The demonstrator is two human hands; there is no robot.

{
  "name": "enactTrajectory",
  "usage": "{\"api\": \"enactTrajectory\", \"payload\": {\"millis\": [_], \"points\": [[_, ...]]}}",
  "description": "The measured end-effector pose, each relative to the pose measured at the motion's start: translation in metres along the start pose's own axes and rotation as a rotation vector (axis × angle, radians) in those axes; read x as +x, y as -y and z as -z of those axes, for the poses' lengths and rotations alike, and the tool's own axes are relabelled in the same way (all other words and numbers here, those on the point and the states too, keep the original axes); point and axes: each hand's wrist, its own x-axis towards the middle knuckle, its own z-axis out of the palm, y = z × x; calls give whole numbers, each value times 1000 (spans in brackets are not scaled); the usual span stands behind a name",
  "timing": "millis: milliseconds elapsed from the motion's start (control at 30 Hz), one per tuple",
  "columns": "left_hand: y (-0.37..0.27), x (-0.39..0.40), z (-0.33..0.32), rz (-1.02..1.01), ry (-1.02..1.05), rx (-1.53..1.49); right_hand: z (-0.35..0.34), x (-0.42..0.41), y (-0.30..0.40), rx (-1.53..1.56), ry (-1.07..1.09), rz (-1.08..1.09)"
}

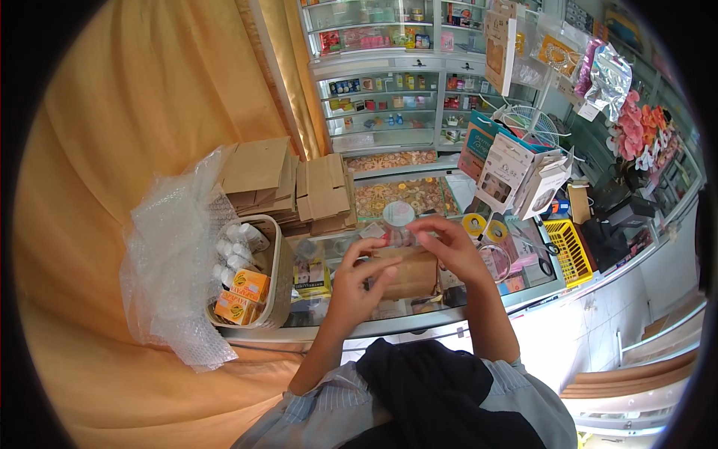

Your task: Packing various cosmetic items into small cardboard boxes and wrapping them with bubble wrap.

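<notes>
A small brown cardboard box [414, 274] lies on the glass display counter [314, 333] in front of me. My left hand [359, 278] is over the box's left side, fingers spread, with nothing visible in it. At the box's upper right is my right hand [449, 250], its fingers bent and its thumb close to the fingertips. Whether anything thin is pinched there cannot be made out. Just beyond the fingers stands a clear round container with a pale lid [399, 214]. The hands partly cover the box.
Left stands a woven basket [283, 269] with white bottles and orange soap boxes [242, 307], beside bubble wrap [174, 264]. Flattened cardboard boxes [325, 191] are stacked behind. Right are a hanging-product stand [538, 112], yellow tape rolls [474, 224], scissors [545, 266] and a yellow basket [569, 252].
</notes>
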Motion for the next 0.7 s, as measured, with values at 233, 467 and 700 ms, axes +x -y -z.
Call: {"api": "enactTrajectory", "payload": {"millis": [233, 467, 700], "points": [[12, -5, 13, 428, -14, -388, -6, -27, 34, -350, 415, 514], [12, -7, 15, 482, 129, -349, -4, -28, 16, -424, 361, 418], [18, -10, 17, 358, 273, -448, -2, -28, -1, -85, 294, 198]]}}
